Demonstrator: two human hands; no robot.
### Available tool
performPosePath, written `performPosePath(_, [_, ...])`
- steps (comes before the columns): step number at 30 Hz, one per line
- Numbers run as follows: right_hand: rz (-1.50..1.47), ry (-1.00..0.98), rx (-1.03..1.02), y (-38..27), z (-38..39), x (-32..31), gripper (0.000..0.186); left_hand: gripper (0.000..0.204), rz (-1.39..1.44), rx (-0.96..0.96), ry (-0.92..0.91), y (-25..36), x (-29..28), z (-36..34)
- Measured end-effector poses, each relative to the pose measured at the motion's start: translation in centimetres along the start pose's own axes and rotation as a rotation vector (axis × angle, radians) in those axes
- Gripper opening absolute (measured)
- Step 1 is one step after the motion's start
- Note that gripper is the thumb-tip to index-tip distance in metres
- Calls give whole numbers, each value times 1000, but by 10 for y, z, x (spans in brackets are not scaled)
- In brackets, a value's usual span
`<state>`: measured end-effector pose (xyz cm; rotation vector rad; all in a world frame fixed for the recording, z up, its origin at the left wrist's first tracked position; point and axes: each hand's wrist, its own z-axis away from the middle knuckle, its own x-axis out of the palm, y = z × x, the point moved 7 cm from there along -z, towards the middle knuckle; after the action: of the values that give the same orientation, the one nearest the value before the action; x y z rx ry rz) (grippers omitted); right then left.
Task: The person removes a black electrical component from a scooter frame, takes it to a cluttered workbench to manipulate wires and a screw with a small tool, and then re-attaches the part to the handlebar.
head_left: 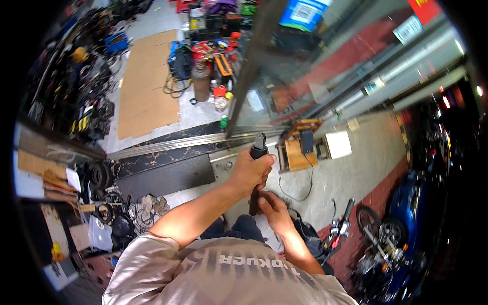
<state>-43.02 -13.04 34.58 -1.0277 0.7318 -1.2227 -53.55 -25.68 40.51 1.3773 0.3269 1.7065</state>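
Held upright in front of my body is a dark shock absorber-like tube (pixel 253 203) with a grey metal eye at its top end. My left hand (pixel 250 172) is wrapped round its upper part, just below the black collar. Lower down, the curled fingers of my right hand (pixel 273 209) rest against the tube near its bottom end. Part of that grip is hidden behind the fingers. Below the hands are my legs in dark trousers (pixel 246 224).
Ahead, a metal-framed glass door (pixel 249 66) stands by a raised sill. Inside lie a cardboard sheet (pixel 147 84) and a brown cylinder (pixel 201 84) among tools. A wooden chair (pixel 300 155) stands right of the hands; a blue motor vehicle (pixel 409 203) and motorcycle parts (pixel 373 254) are farther right.
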Motion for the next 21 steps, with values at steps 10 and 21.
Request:
performPosePath(10, [143, -237, 92, -32, -103, 12, 41, 15, -5, 241, 382, 86, -86, -16])
performPosePath(21, [254, -505, -17, -77, -244, 38, 39, 12, -61, 448, 718, 153, -138, -14])
